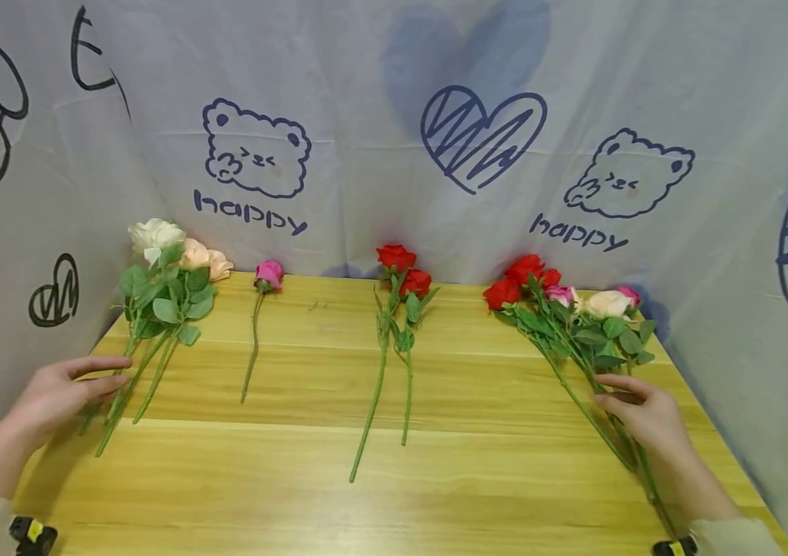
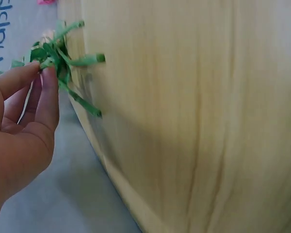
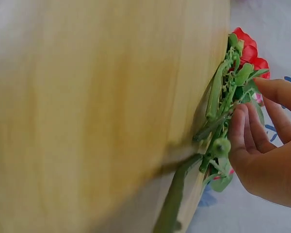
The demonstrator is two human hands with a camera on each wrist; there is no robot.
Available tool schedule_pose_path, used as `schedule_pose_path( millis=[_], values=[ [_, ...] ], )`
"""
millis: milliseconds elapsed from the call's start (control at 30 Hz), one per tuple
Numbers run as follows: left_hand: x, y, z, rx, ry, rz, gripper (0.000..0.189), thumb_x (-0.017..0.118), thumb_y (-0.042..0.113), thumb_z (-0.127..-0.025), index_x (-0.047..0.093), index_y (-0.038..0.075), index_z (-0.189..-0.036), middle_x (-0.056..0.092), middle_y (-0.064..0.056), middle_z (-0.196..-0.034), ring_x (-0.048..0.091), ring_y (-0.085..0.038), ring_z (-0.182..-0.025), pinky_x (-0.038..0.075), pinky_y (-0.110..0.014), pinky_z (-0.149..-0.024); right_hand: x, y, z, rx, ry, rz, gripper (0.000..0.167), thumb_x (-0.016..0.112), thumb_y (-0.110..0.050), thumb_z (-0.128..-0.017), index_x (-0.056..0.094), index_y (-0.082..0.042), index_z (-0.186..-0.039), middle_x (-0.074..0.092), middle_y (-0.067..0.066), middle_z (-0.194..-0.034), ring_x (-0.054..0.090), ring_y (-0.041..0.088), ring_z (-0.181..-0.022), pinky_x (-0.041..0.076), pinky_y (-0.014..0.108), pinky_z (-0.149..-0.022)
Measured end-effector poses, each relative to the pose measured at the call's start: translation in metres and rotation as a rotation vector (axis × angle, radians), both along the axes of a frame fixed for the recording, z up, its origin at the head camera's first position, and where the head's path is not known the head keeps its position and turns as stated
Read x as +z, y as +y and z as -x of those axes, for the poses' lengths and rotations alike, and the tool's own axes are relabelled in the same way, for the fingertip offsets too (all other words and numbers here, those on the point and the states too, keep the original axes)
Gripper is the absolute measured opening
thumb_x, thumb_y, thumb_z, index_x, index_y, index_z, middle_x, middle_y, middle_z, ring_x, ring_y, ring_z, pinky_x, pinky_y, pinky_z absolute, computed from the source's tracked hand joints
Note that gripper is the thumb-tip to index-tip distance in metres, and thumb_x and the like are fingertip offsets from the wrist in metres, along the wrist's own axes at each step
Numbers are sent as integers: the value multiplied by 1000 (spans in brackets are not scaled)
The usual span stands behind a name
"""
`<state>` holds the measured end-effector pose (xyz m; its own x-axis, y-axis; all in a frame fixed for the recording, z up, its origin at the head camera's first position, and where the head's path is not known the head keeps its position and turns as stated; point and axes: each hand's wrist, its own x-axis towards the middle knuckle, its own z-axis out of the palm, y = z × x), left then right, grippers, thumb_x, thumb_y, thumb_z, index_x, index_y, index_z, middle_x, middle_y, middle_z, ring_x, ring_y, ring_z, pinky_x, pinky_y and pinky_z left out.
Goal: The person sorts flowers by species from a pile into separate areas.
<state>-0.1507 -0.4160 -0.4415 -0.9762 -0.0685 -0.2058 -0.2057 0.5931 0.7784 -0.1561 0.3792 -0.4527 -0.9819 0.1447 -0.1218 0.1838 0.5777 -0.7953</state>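
Note:
At the left, my left hand pinches a rose stem between thumb and fingertips. A white rose and peach roses lie above it with leafy stems; which bloom the pinched stem belongs to cannot be made out. On the right, my right hand is beside the stems of a mixed bunch, thumb and fingers apart in the right wrist view. The bunch has red roses, a cream rose and pink roses.
Toward the back left lies one pink rose on the wooden table. Two red roses lie mid-table, stems toward me. White cloth with drawn bears and hearts encloses the back and sides.

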Motion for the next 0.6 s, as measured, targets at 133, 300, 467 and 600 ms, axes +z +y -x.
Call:
schedule_pose_path(
  millis=[133,300,467,600],
  values=[
    [-4,-8,1,-30,-21,27,46,69,28,-103,64,-1,-139,51,-35,-146,70,2,-88,59,-22,-77,-1,4,0,-16,7,27,52,74,-26,-99,61,-3,-144,70,14,-130,64,-6,-90,53,17,-79],
    [-10,-5,0,-51,-28,28,46,68,17,-103,59,-10,-139,40,-41,-151,66,8,-88,62,-27,-81,-1,10,-1,13,-18,-33,52,72,-26,-101,60,-2,-145,67,20,-135,63,-7,-89,54,21,-80],
    [-11,-2,-2,-32,-2,57,45,69,17,-102,60,-11,-137,49,-39,-144,66,9,-85,61,-25,-78,-2,12,1,61,-24,-30,50,73,-21,-100,60,1,-143,68,22,-131,65,-5,-88,59,26,-78],
    [-12,-1,-4,-20,26,77,46,72,20,-101,63,-10,-134,57,-36,-138,63,12,-84,60,-21,-75,-1,10,2,97,-37,-47,49,74,-23,-99,63,1,-140,73,16,-123,65,-1,-88,58,26,-76]
  ],
)
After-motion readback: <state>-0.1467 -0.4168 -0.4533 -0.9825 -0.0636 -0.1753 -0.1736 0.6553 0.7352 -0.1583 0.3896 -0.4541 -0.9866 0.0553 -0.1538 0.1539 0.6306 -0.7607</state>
